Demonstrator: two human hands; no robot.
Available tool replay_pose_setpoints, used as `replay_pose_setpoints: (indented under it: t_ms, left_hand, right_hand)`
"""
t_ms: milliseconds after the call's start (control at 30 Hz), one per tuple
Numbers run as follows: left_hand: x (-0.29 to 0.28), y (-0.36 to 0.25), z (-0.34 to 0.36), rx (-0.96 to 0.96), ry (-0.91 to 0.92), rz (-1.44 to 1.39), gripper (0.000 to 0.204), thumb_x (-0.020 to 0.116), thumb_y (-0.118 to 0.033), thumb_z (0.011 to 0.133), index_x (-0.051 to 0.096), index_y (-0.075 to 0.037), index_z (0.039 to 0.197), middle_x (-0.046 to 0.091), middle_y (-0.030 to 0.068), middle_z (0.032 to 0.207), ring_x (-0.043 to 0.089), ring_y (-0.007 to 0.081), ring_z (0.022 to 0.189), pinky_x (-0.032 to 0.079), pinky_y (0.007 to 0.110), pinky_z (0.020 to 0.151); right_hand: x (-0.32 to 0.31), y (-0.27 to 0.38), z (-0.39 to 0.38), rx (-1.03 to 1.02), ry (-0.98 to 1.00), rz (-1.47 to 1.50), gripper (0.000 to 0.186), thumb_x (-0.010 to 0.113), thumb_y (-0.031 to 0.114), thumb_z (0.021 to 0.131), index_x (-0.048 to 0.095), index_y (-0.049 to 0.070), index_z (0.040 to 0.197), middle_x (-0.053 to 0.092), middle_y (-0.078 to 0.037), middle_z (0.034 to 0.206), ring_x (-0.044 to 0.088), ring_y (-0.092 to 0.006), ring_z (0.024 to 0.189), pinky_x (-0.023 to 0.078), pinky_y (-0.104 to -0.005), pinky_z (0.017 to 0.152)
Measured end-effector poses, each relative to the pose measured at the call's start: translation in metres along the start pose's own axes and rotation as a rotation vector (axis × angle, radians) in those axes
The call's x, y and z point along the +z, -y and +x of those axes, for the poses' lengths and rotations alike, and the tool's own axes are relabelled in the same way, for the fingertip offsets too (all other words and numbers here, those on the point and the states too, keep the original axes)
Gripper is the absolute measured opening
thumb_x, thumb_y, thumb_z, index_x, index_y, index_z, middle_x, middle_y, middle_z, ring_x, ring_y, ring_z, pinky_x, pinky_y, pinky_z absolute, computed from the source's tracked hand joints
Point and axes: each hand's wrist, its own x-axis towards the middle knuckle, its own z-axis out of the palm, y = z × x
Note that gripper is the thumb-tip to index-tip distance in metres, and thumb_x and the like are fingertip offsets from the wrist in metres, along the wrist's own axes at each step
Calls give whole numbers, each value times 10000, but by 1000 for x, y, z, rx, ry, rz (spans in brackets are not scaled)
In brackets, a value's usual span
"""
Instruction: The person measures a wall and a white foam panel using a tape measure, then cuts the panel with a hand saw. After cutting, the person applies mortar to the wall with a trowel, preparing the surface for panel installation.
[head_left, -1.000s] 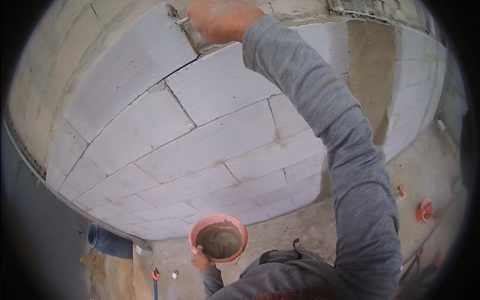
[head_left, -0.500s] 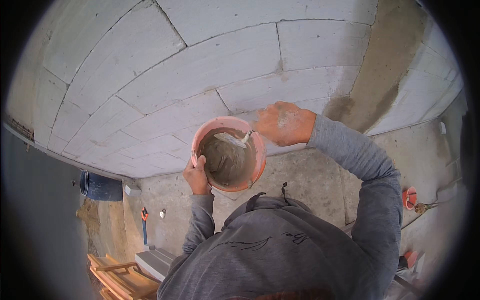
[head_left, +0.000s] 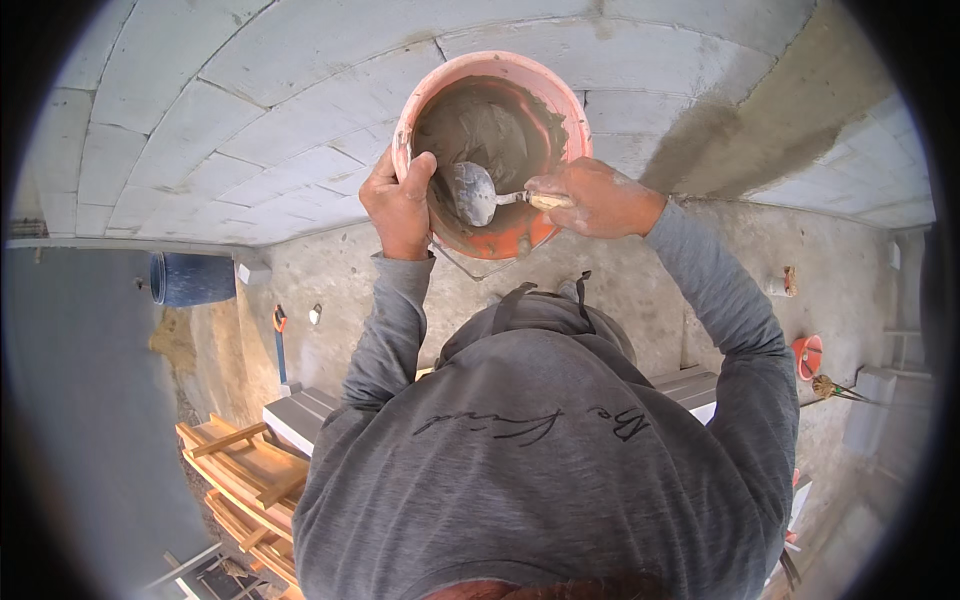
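My left hand (head_left: pixel 402 200) grips the near-left rim of an orange bucket (head_left: pixel 408 118), thumb over the edge. Wet grey mortar (head_left: pixel 490 125) lies inside the bucket and coats its inner wall. At the bucket's near right, my right hand (head_left: pixel 598 197) is closed round the pale handle of a trowel. The smeared metal blade of the trowel (head_left: pixel 474 193) is inside the bucket, beside the near-left wall and close to my left thumb. Behind the bucket rises a wall of white blocks (head_left: pixel 330 60), with a strip of grey mortar (head_left: pixel 800 110) on its right part.
A blue barrel (head_left: pixel 195 278) lies on the left, near an orange-handled saw (head_left: pixel 280 340). Wooden trestles (head_left: pixel 245 460) stand at lower left beside grey blocks (head_left: pixel 300 415). On the right floor are a small orange bucket (head_left: pixel 808 357) and a brush-like tool (head_left: pixel 825 387).
The bucket, held by my left hand, now appears higher and larger in view. My right hand has come lower beside it, and the trowel blade has swung toward the bucket's near-left wall.
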Motion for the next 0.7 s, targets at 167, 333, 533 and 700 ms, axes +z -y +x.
replay_pose_setpoints:
  t_ms: [167, 333, 533, 700]
  left_hand:
    - [-8, 15, -1, -43, -63, -61, 288, 654, -107, 813, 666, 69, 1041, 621, 19, 869, 532, 96, 761, 455, 252, 696]
    - [-41, 31, -3, -172, -107, -223, 423, 623, -157, 902, 551, 81, 1244, 613, 107, 1156, 599, 172, 974, 491, 292, 843]
    - [-74, 47, -17, -141, -278, -238, 284, 621, -112, 882, 631, 67, 1102, 644, 73, 1018, 598, 144, 854, 492, 281, 768]
    - [-110, 75, -28, -159, -376, -51, 316, 588, -48, 849, 621, 77, 1138, 647, 86, 1017, 605, 169, 862, 495, 303, 771]
  right_hand:
    - [19, 26, -26, 362, -64, 750, 529, 694, 191, 835, 544, -5, 1302, 688, -139, 943, 626, -156, 773, 510, -289, 677]
    - [-15, 50, -31, 400, -279, 923, 511, 681, 180, 856, 538, -24, 1303, 660, -72, 910, 588, -68, 698, 482, -223, 573]
    - [-192, 86, 4, 135, -653, 325, 480, 602, 137, 838, 543, -69, 1268, 678, -121, 951, 594, -93, 769, 482, -256, 691]
    - [-316, 108, 81, -17, -894, -714, 374, 576, 137, 857, 597, -50, 1180, 638, -166, 816, 597, -231, 632, 501, -346, 603]
